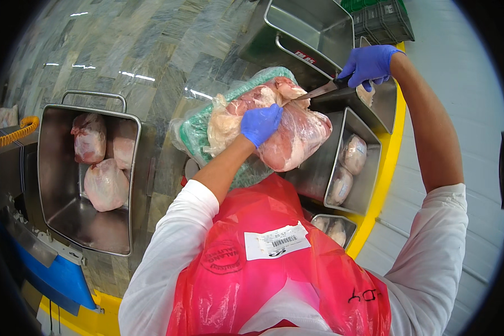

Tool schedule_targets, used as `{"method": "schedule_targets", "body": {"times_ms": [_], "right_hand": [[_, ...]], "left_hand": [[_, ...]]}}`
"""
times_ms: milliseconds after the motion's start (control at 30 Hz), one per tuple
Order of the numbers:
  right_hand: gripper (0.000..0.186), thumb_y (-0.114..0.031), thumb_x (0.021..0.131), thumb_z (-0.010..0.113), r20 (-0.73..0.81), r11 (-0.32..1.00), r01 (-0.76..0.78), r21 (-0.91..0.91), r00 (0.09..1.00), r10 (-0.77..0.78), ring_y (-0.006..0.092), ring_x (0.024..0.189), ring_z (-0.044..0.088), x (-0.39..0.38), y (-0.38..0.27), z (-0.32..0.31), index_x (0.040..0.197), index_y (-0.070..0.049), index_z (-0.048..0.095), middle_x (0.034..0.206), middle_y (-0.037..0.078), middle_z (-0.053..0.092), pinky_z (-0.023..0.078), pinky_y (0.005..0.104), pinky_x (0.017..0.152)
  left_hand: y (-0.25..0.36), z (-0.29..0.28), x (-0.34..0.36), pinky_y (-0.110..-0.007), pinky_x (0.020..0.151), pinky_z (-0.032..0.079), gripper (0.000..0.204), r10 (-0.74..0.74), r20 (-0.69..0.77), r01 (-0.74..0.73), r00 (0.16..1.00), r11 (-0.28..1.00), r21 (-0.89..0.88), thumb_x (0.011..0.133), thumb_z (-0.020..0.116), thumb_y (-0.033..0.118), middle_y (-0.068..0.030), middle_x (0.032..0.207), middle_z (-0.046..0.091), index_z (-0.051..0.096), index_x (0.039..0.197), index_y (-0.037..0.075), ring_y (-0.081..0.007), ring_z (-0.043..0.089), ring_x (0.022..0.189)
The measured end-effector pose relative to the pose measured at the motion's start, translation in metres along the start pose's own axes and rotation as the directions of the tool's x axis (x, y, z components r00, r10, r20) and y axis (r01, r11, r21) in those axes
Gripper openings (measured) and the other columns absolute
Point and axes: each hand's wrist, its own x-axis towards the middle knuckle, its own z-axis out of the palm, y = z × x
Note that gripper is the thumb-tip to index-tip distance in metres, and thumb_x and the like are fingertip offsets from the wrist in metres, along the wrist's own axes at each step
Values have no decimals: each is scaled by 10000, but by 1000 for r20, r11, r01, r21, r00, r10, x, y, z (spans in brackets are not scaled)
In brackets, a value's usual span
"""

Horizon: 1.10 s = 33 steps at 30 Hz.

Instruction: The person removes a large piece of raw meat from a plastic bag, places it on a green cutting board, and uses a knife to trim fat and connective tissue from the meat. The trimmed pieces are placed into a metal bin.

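Note:
A large piece of raw meat (294, 134), partly covered in clear plastic film, lies in front of me on a green plastic-covered surface (193, 131). My left hand (261, 124), in a blue glove, is closed on the film over the middle of the meat. Up at the right, my gloved right hand (371, 66) grips the dark handle of a knife (317, 91). Its blade points left, with the tip at the meat just beyond my left fingers. The film hides part of the meat's surface.
At the left, a steel bin (137, 185) holds several pieces of meat. On the right, another steel bin (375, 179) holds two wrapped pieces, beside a yellow rail (396, 134). A steel tub (308, 28) stands at the back, near stacked crates (381, 23).

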Motion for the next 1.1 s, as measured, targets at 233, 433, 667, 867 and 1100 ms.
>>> {"method": "schedule_targets", "body": {"times_ms": [233, 433, 667, 867, 1100], "right_hand": [[435, -255, 889, 716, 70, 961, -25, 274, 998, 6, 90, 462, 480, 23, 51, 6, 1324, -255, 713, 671, 21, 673, 384, 255, 422], [461, -235, 898, 717, -142, 932, 126, 341, 987, -82, 98, 566, 576, 4, 66, 75, 1357, -247, 690, 745, 23, 697, 473, 273, 530], [484, -282, 949, 696, -689, 788, 382, 483, 721, 73, 413, 1055, 692, -16, 22, 307, 1418, -194, 611, 1160, 229, 705, 552, 431, 921], [497, -242, 984, 625, -763, 698, 376, 609, 517, 388, 418, 678, 622, -21, -62, 429, 1476, -257, 554, 853, 170, 604, 520, 516, 683], [546, -188, 919, 684, -737, 650, 350, 675, 376, 562, 380, 677, 643, -23, -107, 432, 1449, -273, 581, 848, 153, 607, 529, 488, 625]], "left_hand": [[-6, 2, 3, -536, 561, 502, 326, -82, -24, 82, 996, 997, -2, 1027, 526, 386, -179, 685, 667, 618, 861, 122, -394, 654, 596], [-13, 6, 4, -545, 567, 515, 349, -128, -70, 127, 989, 992, -21, 1030, 497, 407, -189, 659, 670, 631, 862, 132, -408, 662, 594], [10, -2, -3, -558, 680, 518, 367, -197, 72, 199, 978, 980, -24, 1016, 542, 420, -220, 785, 701, 627, 905, 81, -439, 684, 742], [9, 16, 22, -508, 731, 565, 389, -173, 282, 178, 944, 984, 10, 1004, 524, 378, -279, 964, 708, 677, 1067, 26, -399, 713, 877], [-20, 25, 76, -373, 724, 608, 272, -240, 852, 885, 465, 138, -444, 1006, 554, 125, -136, 1021, 710, 628, 1250, 31, -237, 703, 819]]}}
